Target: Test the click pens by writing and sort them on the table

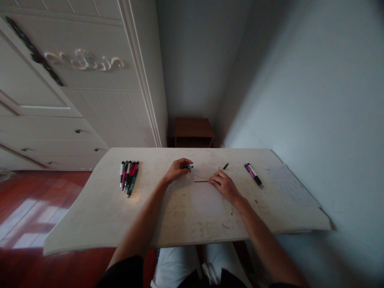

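My left hand [179,169] is closed around a small teal pen part [190,167], whose end pokes out past the fingertips. To its right, my right hand [223,184] pinches a thin dark stick like a pen refill [201,181], which points left above the paper. Just beyond the right knuckles shows a short dark pen piece [225,166]; whether it is held or lies on the table cannot be made out. A lined sheet of paper [207,200] lies flat under and in front of the right hand.
On the white table [99,216], a bunch of several pens [129,176] lies at the left. Two pens [253,175] lie right of my right hand. A marked sheet [291,186] covers the right side, beside the wall. A white cabinet [144,80] and brown stand [193,127] are beyond.
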Demonstrator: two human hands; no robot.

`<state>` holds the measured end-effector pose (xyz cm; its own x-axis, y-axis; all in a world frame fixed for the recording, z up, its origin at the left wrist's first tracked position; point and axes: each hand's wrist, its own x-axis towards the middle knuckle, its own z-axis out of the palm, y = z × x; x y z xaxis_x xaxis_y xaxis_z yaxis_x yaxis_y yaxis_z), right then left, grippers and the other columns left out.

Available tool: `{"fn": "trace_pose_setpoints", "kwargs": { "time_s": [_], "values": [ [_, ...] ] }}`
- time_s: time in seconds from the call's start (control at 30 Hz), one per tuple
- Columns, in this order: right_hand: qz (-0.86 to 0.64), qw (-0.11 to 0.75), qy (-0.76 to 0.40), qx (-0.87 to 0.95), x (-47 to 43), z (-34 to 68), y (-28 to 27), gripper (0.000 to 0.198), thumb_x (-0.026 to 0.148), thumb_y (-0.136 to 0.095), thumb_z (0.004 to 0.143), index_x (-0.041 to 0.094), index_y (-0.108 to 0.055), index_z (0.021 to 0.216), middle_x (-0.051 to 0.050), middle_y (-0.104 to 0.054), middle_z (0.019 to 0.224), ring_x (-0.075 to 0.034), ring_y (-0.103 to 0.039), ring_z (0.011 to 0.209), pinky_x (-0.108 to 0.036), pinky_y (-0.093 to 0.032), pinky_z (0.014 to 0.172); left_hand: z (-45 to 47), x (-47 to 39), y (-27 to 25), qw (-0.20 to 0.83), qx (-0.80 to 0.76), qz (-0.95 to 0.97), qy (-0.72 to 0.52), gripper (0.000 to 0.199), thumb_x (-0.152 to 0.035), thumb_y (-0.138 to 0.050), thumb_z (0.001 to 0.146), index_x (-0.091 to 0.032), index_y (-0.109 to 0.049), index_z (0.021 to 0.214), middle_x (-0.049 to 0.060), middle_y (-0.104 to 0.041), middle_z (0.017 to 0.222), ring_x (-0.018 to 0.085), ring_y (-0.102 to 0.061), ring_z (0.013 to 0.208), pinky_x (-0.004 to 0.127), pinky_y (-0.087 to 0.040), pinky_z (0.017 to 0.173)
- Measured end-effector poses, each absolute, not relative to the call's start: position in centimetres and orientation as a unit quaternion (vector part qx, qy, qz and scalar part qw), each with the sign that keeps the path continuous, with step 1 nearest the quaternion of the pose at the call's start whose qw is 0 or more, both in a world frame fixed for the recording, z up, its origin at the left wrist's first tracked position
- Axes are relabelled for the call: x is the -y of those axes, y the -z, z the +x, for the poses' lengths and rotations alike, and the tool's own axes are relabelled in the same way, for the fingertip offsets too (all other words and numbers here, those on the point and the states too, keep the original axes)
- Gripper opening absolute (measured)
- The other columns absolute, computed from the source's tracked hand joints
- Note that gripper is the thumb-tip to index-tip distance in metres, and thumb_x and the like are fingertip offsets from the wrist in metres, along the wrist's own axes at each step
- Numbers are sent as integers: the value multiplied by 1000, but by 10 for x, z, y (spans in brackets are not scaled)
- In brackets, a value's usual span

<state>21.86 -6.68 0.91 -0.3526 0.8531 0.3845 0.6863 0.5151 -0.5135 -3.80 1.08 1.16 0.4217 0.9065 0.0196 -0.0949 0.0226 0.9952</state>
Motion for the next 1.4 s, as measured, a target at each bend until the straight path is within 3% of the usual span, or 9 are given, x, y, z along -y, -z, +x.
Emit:
{"fn": "trace_pose_setpoints", "kwargs": {
  "time_s": [0.13, 0.27, 0.43, 0.57, 0.87, 1.4],
  "values": [
    [-469, 313, -125, 816, 67, 216, -9, 23, 30, -52, 95, 19, -71, 98, -8, -60, 88, -20, -59, 84, -35, -51, 79, -35, -9, -13, 546, -375, 635, -398, 28, -16, -62, 63, -14, -67, 91, 3, -63, 82, 16, -59, 76, 28, -45, 72],
    [-466, 299, -112, 825, 64, 214, -6, 21, 30, -54, 94, 20, -72, 93, -7, -60, 88, -20, -59, 84, -34, -51, 78, -25, 0, -13, 385, -399, 753, -355, 27, -15, -58, 69, -16, -70, 92, 4, -62, 84, 18, -57, 79, 29, -45, 75],
    [-460, 297, -105, 830, 62, 213, -2, 20, 26, -54, 93, 20, -71, 85, -7, -60, 84, -20, -58, 81, -34, -51, 77, -8, 14, -7, 252, -400, 836, -278, 26, -36, -64, 83, -19, -73, 99, 6, -61, 92, 17, -59, 79, 28, -46, 75],
    [-454, 298, -100, 833, 61, 213, -1, 18, 25, -55, 93, 20, -70, 85, -7, -60, 84, -20, -59, 81, -35, -51, 77, 0, 17, -4, 194, -402, 857, -257, 27, -38, -61, 88, -20, -73, 103, 7, -62, 94, 17, -60, 82, 28, -46, 78],
    [-451, 303, -102, 833, 60, 212, 1, 15, 21, -57, 92, 19, -68, 82, -7, -60, 83, -20, -58, 79, -35, -50, 75, 2, 18, -6, 144, -385, 884, -222, 19, -25, -61, 88, -27, -76, 100, 6, -62, 96, 18, -59, 86, 30, -44, 81],
    [-469, 355, -96, 803, 58, 224, 0, 14, 21, -53, 93, 20, -64, 85, -6, -57, 87, -20, -57, 83, -34, -49, 76, 2, 16, -9, 180, -401, 868, -231, 22, -9, -56, 83, -18, -74, 92, 8, -66, 94, 19, -62, 87, 29, -47, 83]
  ]
}}
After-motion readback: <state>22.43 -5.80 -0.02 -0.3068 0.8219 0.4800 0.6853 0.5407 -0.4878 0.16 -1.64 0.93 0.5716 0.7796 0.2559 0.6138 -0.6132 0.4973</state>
